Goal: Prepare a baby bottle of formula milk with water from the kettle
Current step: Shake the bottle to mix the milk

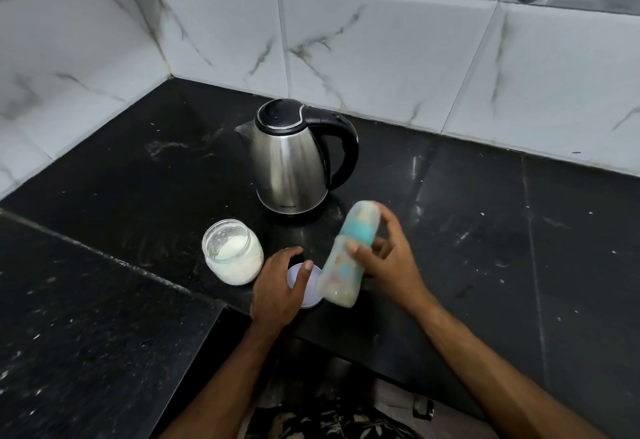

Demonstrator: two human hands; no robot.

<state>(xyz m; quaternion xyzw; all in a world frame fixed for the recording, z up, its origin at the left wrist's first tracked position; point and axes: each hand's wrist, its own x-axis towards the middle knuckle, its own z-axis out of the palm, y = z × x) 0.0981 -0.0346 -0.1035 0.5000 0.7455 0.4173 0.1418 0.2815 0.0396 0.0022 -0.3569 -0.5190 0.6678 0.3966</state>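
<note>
**Bottle in hand, jar open, kettle behind**

Nearest, the left hand [277, 286] lies palm down on a round white lid [310, 288] flat on the black desk [485, 248], its fingers [304, 274] spread and gripping nothing. Just to its right the right hand [388, 258] holds the baby bottle [346, 255] off the desk, tilted with its capped top leaning away to the right; thumb and fingers are clamped round the teal collar. The bottle is blurred, with pale milky liquid showing in its lower part. To the left, an open glass jar [232, 251] stands upright, partly filled with white powder. Farther back stands the steel kettle [294, 158], black lid closed, spout left, handle right.
</note>
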